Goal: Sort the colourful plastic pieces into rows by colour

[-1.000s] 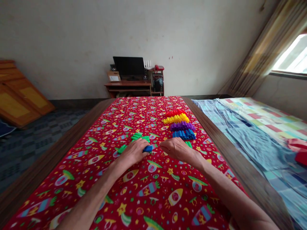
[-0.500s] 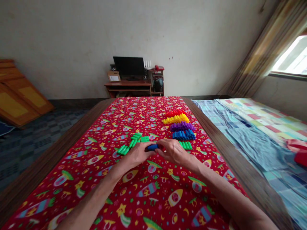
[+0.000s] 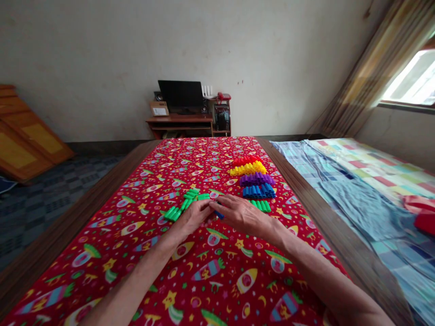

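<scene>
Two hands meet in the middle of the frame, above a red cloth [image 3: 217, 290] with rockets and stars, spread on a brown bench [image 3: 299, 185]. The right hand [image 3: 239, 212] has its fingers bent and pinches a small blue piece [image 3: 219, 215] — most of it is hidden. The left hand [image 3: 195, 216] is curled up close to it, but I cannot tell if it grips too.

Left of centre, green pieces [image 3: 173, 213] lie in a loose bunch, near the left hand. Right of centre there are rows: short green row [image 3: 261, 206] nearest, then blue row [image 3: 257, 192], purple row [image 3: 252, 179], yellow row [image 3: 247, 169] and red row [image 3: 245, 160] — that one is farthest up.
</scene>
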`<state>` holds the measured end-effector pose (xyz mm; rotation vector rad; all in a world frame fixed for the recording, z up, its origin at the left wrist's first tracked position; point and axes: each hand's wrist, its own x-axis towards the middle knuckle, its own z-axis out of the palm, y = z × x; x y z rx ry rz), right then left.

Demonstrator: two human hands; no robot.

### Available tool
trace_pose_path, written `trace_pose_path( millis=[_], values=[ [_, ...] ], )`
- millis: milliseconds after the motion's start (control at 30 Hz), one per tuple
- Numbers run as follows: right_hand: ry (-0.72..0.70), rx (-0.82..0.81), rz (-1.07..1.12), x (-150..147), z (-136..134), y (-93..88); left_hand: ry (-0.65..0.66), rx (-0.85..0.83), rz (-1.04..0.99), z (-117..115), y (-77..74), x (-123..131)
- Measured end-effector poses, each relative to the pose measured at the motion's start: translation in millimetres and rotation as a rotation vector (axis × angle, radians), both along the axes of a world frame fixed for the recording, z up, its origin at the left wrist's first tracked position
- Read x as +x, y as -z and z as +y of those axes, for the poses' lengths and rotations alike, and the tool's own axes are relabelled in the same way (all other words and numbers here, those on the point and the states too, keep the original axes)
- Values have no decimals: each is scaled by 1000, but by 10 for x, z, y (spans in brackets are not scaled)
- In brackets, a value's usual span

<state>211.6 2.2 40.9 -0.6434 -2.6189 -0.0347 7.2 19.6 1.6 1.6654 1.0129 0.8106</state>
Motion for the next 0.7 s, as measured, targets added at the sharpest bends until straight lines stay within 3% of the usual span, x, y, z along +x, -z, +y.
trace_pose_path(
  millis=[200,333,400,500,700],
  values=[
    [-14,-107,52,223,153,-121,-14,-82,-18,-77,-98,97],
    [300,-87,31,684,394,-228,-116,82,100,-63,-209,41],
    [467,-95,-30,904,475,-254,-151,227,245,-14,-267,-64],
    [611,-142,-135,1090,512,-260,-236,379,431,100,-325,-288],
    [651,-188,-237,1102,499,-216,-388,512,634,339,-288,-788]
  ],
)
